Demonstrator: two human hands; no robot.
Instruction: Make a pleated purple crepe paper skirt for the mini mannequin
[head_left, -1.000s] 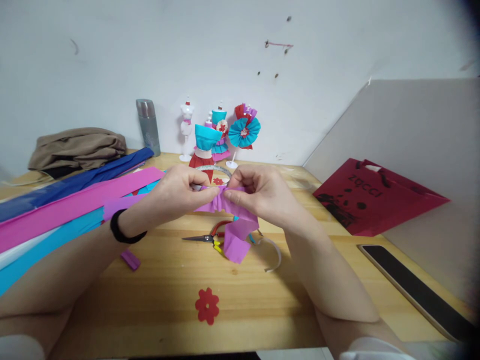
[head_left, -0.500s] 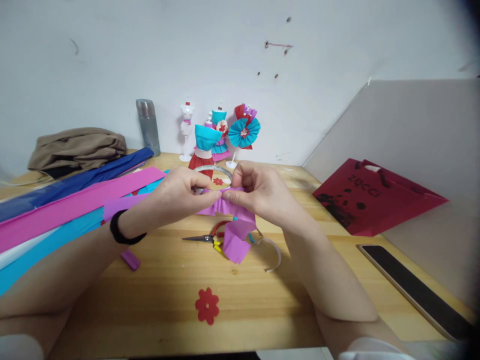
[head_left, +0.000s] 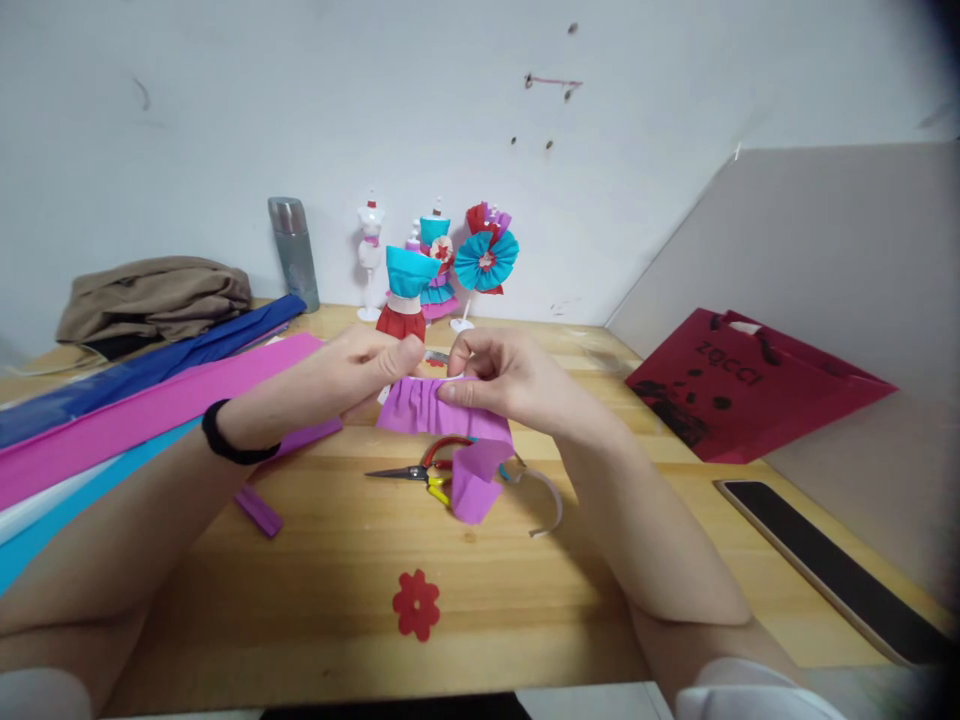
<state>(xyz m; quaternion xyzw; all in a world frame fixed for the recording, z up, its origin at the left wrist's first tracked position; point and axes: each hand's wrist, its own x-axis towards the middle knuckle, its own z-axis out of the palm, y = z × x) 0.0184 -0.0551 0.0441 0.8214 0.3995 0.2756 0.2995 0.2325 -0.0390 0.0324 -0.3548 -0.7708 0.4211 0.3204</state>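
Gathered purple crepe paper point(head_left: 420, 405) hangs in small pleats between my hands, above the table. My right hand point(head_left: 499, 375) pinches its upper edge between thumb and fingers. At its left end, my left hand point(head_left: 367, 370) is closed, thumb raised above the edge and the other fingers partly hidden. A small white bit shows beside the left fingers. Below hangs or lies a loose purple piece point(head_left: 476, 490), overlapping scissors point(head_left: 409, 473) with red and yellow handles. A pale curled strip point(head_left: 555, 500) rests to their right.
A red paper flower point(head_left: 416, 605) lies near the front. Small dress forms point(head_left: 405, 275) in crepe paper stand at the back. Crepe paper strips point(head_left: 187, 390), brown cloth point(head_left: 157, 295) and a flask point(head_left: 294, 255) are left; a red bag point(head_left: 750, 390) and phone point(head_left: 817, 560) right.
My left hand has shifted left and its thumb has lifted from the pleats. The purple paper now shows wider between my hands. The pale ring-shaped strip above it has dropped mostly from sight.
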